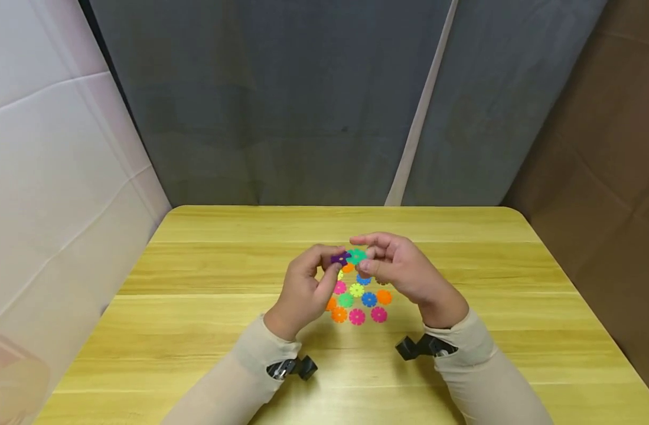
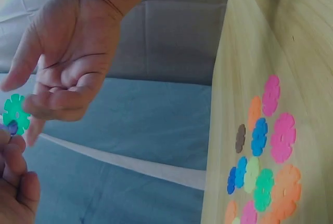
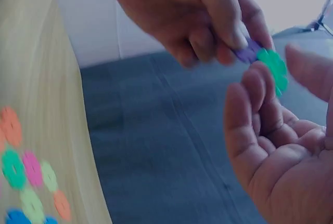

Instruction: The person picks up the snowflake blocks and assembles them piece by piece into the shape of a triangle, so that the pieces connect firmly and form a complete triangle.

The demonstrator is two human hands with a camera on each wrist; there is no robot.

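Right, your left hand pinches a purple disc between thumb and curled fingertips, and your right hand meets it just above the loose pile of discs, landmark for everything below. A green disc sits at your right fingertips, touching the purple one; the right wrist view shows the green disc edge-on against the purple disc, with the right fingers half curled and the palm open toward you. Whether the right hand truly grips the green disc or it only hangs from the purple one, I cannot tell. Both held discs hover over the far edge of the pile, clear of the table. My read: you are at the joining step, slotting one notch into another. The next move likely calls for lining the slits at a right angle and pressing straight in, with the left pinch firm so the purple piece does not twist. Room: the pile lies about mid-table, well away from every table edge, with bare wood left, right and beyond the pile. The grey curtain stands far beyond the pile, no obstruction. Wrist cameras sit nearer you than the pile.
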